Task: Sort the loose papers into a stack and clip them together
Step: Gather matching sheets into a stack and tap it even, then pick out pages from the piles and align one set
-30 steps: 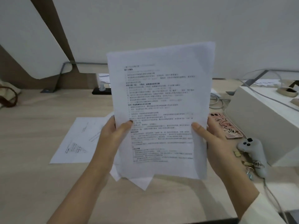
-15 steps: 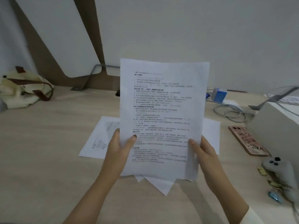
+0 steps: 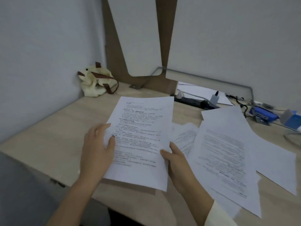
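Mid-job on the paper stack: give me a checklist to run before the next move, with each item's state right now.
1. Left hand grip on the held sheet: ok, thumb on top near its left edge.
2. Right hand grip: ok, thumb at the lower right edge.
3. Sheet count in the grip: cannot tell, only the top one shows.
4. Loose papers gathered: not ok, several overlap askew on the desk to the right.
5. Clip in sight: not ok, none visible.
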`<state>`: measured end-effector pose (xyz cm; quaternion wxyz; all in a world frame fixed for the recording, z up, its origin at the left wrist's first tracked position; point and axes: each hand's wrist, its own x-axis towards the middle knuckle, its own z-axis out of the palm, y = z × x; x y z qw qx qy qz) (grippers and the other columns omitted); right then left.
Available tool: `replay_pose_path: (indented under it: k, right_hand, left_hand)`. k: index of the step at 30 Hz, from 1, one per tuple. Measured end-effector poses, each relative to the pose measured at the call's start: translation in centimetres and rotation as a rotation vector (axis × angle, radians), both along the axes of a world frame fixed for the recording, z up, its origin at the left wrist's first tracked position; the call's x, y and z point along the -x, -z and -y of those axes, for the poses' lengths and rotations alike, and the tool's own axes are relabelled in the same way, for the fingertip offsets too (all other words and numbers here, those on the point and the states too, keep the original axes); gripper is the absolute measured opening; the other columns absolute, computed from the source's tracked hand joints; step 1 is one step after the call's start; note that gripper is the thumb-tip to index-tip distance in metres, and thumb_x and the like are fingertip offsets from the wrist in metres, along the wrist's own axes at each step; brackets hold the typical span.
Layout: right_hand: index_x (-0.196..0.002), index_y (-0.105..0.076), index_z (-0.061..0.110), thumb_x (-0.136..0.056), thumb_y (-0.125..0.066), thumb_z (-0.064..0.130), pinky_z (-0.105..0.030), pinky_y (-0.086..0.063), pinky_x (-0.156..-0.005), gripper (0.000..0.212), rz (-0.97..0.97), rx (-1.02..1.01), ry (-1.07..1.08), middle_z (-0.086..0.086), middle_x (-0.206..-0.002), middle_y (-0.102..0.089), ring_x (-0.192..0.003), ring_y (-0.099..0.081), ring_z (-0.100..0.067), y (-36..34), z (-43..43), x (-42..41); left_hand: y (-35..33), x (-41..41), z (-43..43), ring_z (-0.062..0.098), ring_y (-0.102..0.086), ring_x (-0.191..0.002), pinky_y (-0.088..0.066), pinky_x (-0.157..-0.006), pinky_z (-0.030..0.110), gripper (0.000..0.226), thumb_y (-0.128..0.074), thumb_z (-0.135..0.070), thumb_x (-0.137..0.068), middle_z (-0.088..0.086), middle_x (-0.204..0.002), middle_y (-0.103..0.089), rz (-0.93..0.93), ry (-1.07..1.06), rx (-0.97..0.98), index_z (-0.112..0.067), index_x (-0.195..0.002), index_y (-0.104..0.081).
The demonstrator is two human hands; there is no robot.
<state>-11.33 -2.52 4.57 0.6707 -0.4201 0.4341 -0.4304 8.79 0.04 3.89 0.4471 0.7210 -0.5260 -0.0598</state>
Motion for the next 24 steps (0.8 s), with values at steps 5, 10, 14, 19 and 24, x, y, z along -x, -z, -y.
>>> replay_pose_path:
  k: [5, 10, 14, 19, 24]
  right_hand:
    - [-0.12, -0.054, 0.012, -0.093, -0.042, -0.002, -0.028, -0.059, -0.066, 0.033, 0.118, -0.104, -0.018, -0.006, -0.11, -0.067, -0.086, -0.07, -0.015, 1.8, 0.7, -8.3]
    - [-0.119, -0.055, 0.01, -0.094, -0.043, 0.003, -0.04, -0.055, -0.086, 0.029, 0.076, -0.162, -0.072, -0.011, -0.116, -0.066, -0.102, -0.065, -0.027, 3.1, 1.3, -10.9]
    - [-0.116, -0.056, 0.012, -0.092, -0.051, 0.011, -0.024, -0.057, -0.075, 0.024, -0.21, -0.008, 0.02, -0.009, -0.1, -0.07, -0.088, -0.068, -0.018, 2.4, 1.6, -8.9]
    - [-0.1, -0.062, 0.017, -0.091, -0.053, 0.01, -0.017, -0.049, -0.082, 0.015, -0.643, 0.394, 0.254, 0.006, -0.095, -0.069, -0.089, -0.063, 0.0, 2.1, 1.7, -3.1]
    - [-0.11, -0.063, 0.014, -0.086, -0.061, 0.026, -0.028, -0.041, -0.089, 0.027, -1.121, 0.427, 0.347, -0.001, -0.112, -0.065, -0.106, -0.058, -0.019, 3.1, 0.7, 4.4]
  left_hand:
    - [2.4, -2.2, -1.0, 0.003, -0.02, -0.137, -0.011, -0.113, 0.023, 0.062, -0.03, -0.06, -0.082, -0.018, -0.141, -0.036, 0.024, 0.217, -0.176, -0.029, -0.134, -0.047]
    - [5.8, -3.9, -0.3, -0.003, 0.014, -0.136, 0.015, -0.113, 0.024, 0.109, 0.028, -0.083, -0.052, -0.017, -0.155, 0.004, 0.229, 0.239, -0.449, -0.037, -0.146, -0.003]
    - [7.3, -5.0, 0.3, 0.005, 0.01, -0.138, 0.02, -0.108, 0.02, 0.102, 0.029, -0.076, -0.062, -0.012, -0.153, 0.0, 0.312, 0.226, -0.388, -0.029, -0.146, -0.007]
    - [6.2, -5.2, 0.8, 0.007, 0.012, -0.143, 0.012, -0.116, 0.03, 0.084, 0.007, -0.068, -0.075, -0.011, -0.155, 0.01, 0.316, 0.243, -0.503, -0.028, -0.148, -0.006]
    - [3.2, -2.7, 1.6, 0.009, 0.001, -0.146, -0.001, -0.118, 0.027, 0.052, -0.033, -0.036, -0.098, -0.009, -0.158, -0.007, 0.18, 0.432, -0.442, -0.025, -0.146, -0.019]
